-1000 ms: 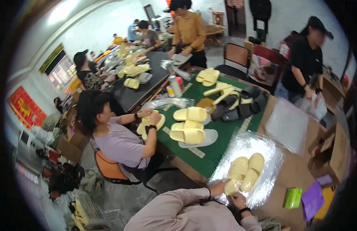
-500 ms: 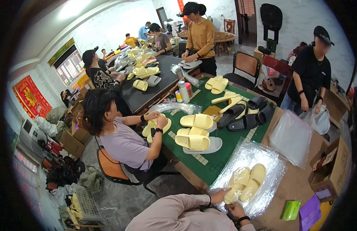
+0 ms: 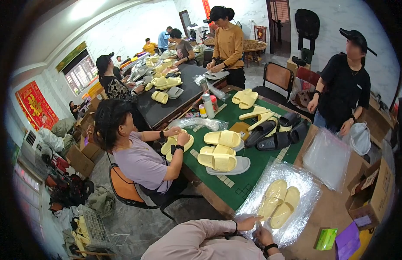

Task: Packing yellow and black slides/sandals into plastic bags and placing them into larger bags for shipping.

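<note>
A pair of pale yellow slippers, a left slipper (image 3: 272, 196) and a right slipper (image 3: 287, 207), lies side by side on a stack of clear plastic bags (image 3: 302, 184) at the table's near edge. My left hand (image 3: 248, 222) is just below the left slipper's heel, its index finger stretched toward it. Close beside it, at the near edge of the bags, is my right hand (image 3: 264, 236); its fingers are drawn together, and what they hold, if anything, is too small to make out.
Yellow and grey slippers (image 3: 227, 164) and black slippers (image 3: 274, 141) lie on the green mat (image 3: 209, 173). More clear bags (image 3: 326, 158) and an open cardboard box (image 3: 374, 195) stand right. A seated co-worker (image 3: 140, 151) handles yellow slippers at left; another person (image 3: 346, 86) stands far right.
The left slipper now lies straighter, and my left hand has drawn off its heel. My right hand has moved slightly up toward my left. The person at far right has straightened up from a white bag.
</note>
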`<state>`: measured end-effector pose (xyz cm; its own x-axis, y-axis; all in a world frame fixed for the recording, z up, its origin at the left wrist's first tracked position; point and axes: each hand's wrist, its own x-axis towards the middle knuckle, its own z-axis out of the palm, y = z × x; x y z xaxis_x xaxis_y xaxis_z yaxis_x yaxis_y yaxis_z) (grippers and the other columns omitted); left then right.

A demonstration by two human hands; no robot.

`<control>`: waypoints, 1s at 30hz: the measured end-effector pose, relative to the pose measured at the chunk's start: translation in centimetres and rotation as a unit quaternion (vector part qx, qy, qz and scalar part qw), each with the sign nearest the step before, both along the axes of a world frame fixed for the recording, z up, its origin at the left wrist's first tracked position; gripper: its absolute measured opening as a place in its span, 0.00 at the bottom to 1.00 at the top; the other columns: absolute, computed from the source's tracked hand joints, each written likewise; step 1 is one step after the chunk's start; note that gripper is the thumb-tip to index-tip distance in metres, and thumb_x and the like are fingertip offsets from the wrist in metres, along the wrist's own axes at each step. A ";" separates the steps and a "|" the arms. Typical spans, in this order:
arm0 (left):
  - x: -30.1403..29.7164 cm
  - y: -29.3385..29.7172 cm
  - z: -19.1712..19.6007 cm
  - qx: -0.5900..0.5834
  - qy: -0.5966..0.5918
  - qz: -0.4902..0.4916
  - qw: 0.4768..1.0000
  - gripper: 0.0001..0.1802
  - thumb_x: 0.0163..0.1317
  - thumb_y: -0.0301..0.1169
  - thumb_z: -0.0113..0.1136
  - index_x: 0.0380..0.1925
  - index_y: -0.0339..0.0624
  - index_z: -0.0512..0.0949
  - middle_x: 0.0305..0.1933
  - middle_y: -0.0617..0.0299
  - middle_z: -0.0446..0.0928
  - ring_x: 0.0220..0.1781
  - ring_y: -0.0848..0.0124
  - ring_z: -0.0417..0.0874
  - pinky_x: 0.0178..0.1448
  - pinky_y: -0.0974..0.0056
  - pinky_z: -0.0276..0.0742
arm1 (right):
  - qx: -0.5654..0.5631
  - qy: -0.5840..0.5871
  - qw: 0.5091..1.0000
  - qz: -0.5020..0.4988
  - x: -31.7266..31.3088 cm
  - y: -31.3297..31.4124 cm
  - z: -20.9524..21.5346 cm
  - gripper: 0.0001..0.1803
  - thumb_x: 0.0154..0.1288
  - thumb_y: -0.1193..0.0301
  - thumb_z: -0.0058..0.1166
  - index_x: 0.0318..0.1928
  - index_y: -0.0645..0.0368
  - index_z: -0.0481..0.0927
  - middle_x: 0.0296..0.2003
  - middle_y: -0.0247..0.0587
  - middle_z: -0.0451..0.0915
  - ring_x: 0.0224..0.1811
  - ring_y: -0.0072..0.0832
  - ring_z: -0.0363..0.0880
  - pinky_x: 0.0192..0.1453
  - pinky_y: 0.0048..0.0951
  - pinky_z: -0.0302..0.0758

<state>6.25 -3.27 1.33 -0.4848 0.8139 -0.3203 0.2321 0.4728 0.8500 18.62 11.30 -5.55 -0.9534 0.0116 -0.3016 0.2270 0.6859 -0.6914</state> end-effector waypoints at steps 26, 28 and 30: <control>-0.4 1.1 1.1 0.190 -0.067 -0.007 0.979 0.13 0.49 0.23 0.53 0.36 0.34 0.79 0.35 0.53 0.79 0.37 0.67 0.79 0.46 0.65 0.72 | 0.100 0.020 0.994 -0.045 -1.3 0.4 11.2 0.63 0.31 0.43 0.67 0.67 0.51 0.47 0.64 0.55 0.50 0.67 0.55 0.43 0.64 0.63 0.40; -0.3 1.5 2.3 0.196 -0.088 0.000 0.977 0.12 0.49 0.23 0.53 0.35 0.33 0.79 0.35 0.54 0.80 0.36 0.69 0.79 0.45 0.66 0.72 | 0.106 0.036 0.993 -0.034 -0.6 0.4 10.2 0.66 0.29 0.43 0.68 0.67 0.53 0.45 0.65 0.57 0.47 0.68 0.54 0.41 0.63 0.64 0.39; -0.5 1.7 3.3 0.175 -0.110 -0.030 0.978 0.14 0.50 0.24 0.53 0.38 0.36 0.79 0.36 0.56 0.78 0.41 0.68 0.77 0.49 0.65 0.71 | 0.126 0.092 0.985 -0.068 -0.2 0.0 9.8 0.66 0.29 0.42 0.68 0.67 0.53 0.46 0.66 0.58 0.42 0.68 0.54 0.39 0.64 0.64 0.38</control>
